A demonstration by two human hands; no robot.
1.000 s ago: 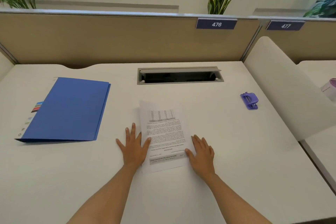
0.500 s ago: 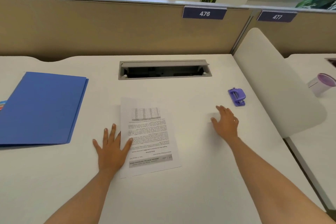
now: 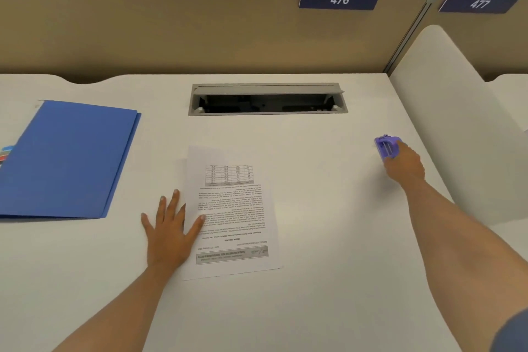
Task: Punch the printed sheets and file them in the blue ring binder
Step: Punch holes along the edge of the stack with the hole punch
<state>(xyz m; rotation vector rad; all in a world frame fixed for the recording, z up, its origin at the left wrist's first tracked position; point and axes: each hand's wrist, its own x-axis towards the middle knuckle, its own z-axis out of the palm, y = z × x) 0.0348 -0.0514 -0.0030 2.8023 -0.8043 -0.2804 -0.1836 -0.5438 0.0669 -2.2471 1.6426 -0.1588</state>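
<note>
The printed sheets point(image 3: 234, 208) lie in the middle of the white desk point(image 3: 314, 280), text upside down to me. My left hand point(image 3: 168, 230) lies flat with spread fingers on the desk, thumb and forefinger on the sheets' left edge. A closed blue ring binder point(image 3: 68, 160) lies at the left. At the right, my right hand point(image 3: 404, 164) grips a small purple hole punch point(image 3: 386, 146), which is tipped up with its underside towards me.
An open grey cable tray point(image 3: 267, 98) is set into the desk behind the sheets. A beige partition point(image 3: 171, 26) with number plates 476 and 477 runs along the back. A white rounded side divider point(image 3: 451, 111) stands at the right.
My right hand left the sheets' right edge, reached right across the desk and took hold of the purple punch, tipping it up. My left hand stayed on the sheets.
</note>
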